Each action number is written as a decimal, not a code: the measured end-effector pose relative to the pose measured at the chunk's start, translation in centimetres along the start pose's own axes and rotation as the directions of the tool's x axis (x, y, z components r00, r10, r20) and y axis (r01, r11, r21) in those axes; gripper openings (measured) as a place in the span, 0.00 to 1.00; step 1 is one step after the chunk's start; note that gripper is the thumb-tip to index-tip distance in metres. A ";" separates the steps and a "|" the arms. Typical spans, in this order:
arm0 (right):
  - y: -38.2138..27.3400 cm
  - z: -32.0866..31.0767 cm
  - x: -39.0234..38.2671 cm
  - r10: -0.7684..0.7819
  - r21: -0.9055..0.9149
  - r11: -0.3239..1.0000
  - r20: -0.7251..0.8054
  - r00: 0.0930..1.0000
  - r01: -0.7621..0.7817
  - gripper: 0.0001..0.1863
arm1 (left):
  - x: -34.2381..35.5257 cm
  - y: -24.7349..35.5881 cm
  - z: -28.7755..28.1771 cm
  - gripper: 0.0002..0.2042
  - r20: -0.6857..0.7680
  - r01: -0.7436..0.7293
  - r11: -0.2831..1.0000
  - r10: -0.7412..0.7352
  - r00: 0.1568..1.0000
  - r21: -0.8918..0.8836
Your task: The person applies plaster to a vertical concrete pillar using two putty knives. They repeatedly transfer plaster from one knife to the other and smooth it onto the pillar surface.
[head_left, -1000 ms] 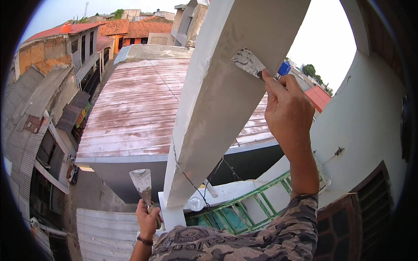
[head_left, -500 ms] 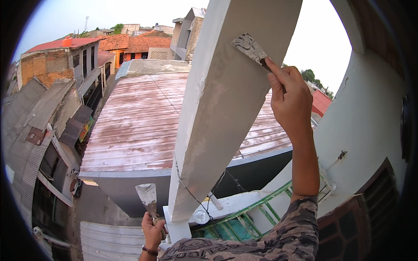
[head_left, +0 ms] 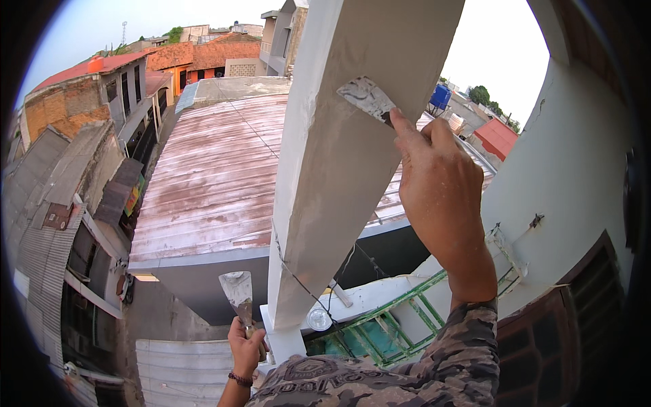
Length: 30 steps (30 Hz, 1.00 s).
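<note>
In front of me rises a square pillar (head_left: pixel 349 156) with grey and white plaster on its faces. My right hand (head_left: pixel 441 183) is closed around a putty knife (head_left: pixel 366 98), whose putty-smeared blade lies against the pillar's broad face. The index finger is stretched along the tool toward the blade, and the handle is mostly hidden by the hand. Lower left, my left hand (head_left: pixel 245 346) grips a second putty knife (head_left: pixel 237 292) by its handle. That blade points up, coated with white putty, beside the pillar's foot and apart from it.
A green ladder (head_left: pixel 400 325) lies slanted behind the pillar's base. Close to the base sits a clear round container (head_left: pixel 319 319), and a dark wire (head_left: pixel 298 295) loops around the pillar. Beyond is a rusty metal roof (head_left: pixel 210 176), with a street (head_left: pixel 156 312) far below.
My right hand and its putty knife have moved down and left across the pillar face. The left hand with its putty knife is slightly higher and further right; the view has shifted a little.
</note>
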State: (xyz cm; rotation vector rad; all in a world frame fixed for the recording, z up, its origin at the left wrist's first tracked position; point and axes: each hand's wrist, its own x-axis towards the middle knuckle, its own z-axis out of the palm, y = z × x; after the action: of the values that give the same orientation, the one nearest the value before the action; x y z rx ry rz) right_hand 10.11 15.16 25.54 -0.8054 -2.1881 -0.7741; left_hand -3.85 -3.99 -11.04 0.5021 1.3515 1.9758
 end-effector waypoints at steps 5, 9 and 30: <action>-0.6 -0.1 3.1 0.001 -0.019 1.000 -0.196 0.981 -0.005 0.19 | 0.1 0.2 0.1 0.12 0.013 0.010 1.000 -0.010 1.000 -0.001; -1.3 0.8 2.8 0.001 0.012 1.000 -0.019 1.000 -0.001 0.19 | -0.1 0.8 0.5 0.12 0.029 0.024 1.000 -0.023 0.999 -0.012; 0.7 12.2 -20.1 -0.148 0.431 -0.770 0.597 0.789 -0.471 0.23 | -1.8 6.5 2.5 0.19 0.374 -0.020 0.934 -0.124 0.919 0.358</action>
State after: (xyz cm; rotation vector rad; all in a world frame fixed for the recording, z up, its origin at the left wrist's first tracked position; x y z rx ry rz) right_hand 17.69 17.78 3.40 -0.1867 -1.2783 2.1446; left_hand -3.06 -5.10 -3.97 0.9649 1.4413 1.4800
